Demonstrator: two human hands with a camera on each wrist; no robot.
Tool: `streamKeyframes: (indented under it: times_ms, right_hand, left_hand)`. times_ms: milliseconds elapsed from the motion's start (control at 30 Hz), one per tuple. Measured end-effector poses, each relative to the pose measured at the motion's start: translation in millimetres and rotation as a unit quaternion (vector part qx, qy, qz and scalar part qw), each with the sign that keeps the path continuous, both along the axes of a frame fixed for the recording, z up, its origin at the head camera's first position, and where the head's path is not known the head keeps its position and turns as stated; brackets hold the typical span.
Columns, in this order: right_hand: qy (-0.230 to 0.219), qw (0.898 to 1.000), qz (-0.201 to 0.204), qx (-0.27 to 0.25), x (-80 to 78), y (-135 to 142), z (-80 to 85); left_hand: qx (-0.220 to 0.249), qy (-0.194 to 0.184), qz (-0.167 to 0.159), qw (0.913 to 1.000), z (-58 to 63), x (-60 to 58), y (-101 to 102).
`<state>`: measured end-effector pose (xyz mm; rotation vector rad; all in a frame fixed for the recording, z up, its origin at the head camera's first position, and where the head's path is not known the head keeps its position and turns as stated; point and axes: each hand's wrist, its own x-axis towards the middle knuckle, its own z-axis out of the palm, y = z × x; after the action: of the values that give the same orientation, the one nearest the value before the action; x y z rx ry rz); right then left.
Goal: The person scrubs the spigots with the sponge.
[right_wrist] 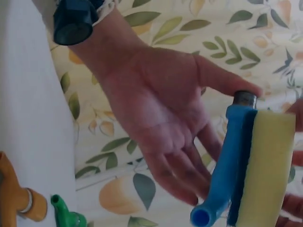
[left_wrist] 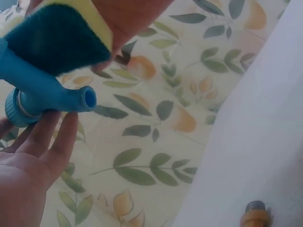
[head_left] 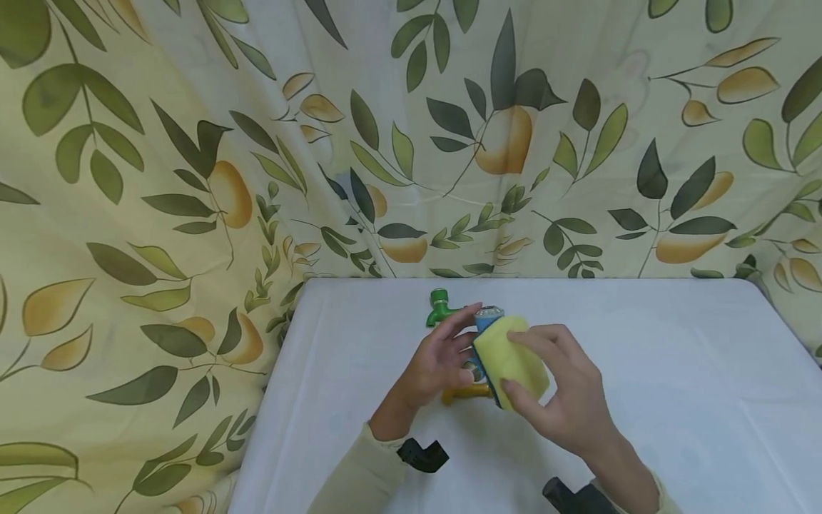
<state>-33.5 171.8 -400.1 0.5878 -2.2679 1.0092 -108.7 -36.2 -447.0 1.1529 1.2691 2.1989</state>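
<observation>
A blue plastic tap (left_wrist: 40, 85) is held up by my left hand (head_left: 433, 364). In the right wrist view, that thumb meets the tap's threaded metal end (right_wrist: 245, 98), and the fingers support its far side. My right hand (head_left: 574, 392) grips a yellow sponge (head_left: 516, 364) between thumb and fingers. Its dark green scouring side (left_wrist: 57, 38) lies along the body of the tap. From the head camera, the sponge covers most of the tap.
A green tap (head_left: 439, 308) stands farther back on the white-covered table (head_left: 674, 371). An orange tap (head_left: 469, 392) lies nearer, partly behind the sponge. Leaf-and-fruit patterned cloth (head_left: 385, 143) hangs behind and at the left. Black wrist mounts (head_left: 424, 455) sit on both forearms.
</observation>
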Motion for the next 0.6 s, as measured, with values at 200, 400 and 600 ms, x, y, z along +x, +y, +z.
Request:
streamKeyframes:
  times_ms: [200,400,600]
  right_hand:
    - [0.067,0.998,0.002,0.004,-5.2,-2,-1.5]
    - [0.025,0.998,-0.065,0.012,-9.7,3,-5.3]
    - [-0.005,0.997,-0.069,0.018,-12.4,7,-7.7]
  left_hand:
    - [-0.005,0.001,0.008,1.0,-1.9,0.0,2]
    - [-0.006,0.004,0.024,0.9997,-1.8,0.4,0]
    - [0.003,-0.011,0.026,0.9996,-1.9,0.5,-1]
